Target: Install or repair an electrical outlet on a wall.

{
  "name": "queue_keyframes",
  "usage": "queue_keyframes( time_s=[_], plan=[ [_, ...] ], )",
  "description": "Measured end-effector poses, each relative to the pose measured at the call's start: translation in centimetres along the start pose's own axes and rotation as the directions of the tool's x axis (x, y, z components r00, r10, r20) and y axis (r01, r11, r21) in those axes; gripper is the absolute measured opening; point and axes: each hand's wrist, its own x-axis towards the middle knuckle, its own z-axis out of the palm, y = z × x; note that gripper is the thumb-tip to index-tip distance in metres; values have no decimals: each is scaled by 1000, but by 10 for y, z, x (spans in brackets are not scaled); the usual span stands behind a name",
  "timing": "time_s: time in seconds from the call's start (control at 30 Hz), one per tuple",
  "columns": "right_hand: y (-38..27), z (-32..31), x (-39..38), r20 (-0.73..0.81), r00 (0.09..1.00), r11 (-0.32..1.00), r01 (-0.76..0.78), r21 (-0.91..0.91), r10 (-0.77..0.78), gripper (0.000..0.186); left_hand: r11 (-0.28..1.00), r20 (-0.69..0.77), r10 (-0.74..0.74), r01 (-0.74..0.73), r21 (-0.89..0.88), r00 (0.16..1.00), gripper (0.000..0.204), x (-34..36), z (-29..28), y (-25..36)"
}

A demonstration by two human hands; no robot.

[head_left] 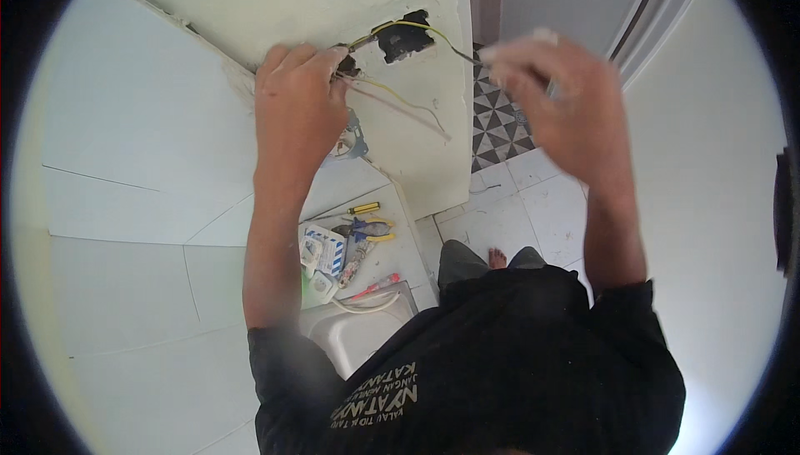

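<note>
We are looking at a thin yellow-green wire (402,23) that is arching across 12 o'clock, running from beside the left hand (302,92) past a dark, ragged opening (406,38) in the cream wall (433,180) toward 2 o'clock. There our right hand (560,92) is closing thumb and fingers at the wire's far end, seemingly in a pinch, though blur is softening the contact. At 11 o'clock our left hand is curling its fingers over a smaller opening; its fingertips are hiding there, so we cannot tell whether they are gripping anything. 2 looser wires (402,100) are hanging out below, pointing toward 1 o'clock, and a metal-framed fitting (357,138) is showing partly behind our left wrist. We are judging the wire to be light and springy, bending easily yet keeping some curve, with a coating that may be slipping a little under dusty fingers; holding it on the coated length near its end is looking surest, since sharp kinking could be harming it. Toward 7 o'clock, on the desk (404,242), pliers (372,228), a yellow-handled screwdriver (364,208) and a red-handled one (383,282) are lying above the sink (343,347).
</note>
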Motion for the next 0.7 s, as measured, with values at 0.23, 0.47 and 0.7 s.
queue_keyframes(
  time_s=[0.23, 0.47, 0.7],
  plan=[
    [18, 69, -48, 27, 984, 973, -176, 149, 173, 18, 993, -49, -101, 97, -68, 994, 37, -19, -18, -2],
    [6, 92, -14, 138, 990, 995, -33, 92, 20, 22, 995, -92, -87, 83, -49, 992, 31, -25, -19, 1],
    [26, 41, -8, 412, 880, 898, -359, 254, 235, 19, 739, -41, -625, 575, -352, 779, 26, -94, -5, 3]
  ],
)
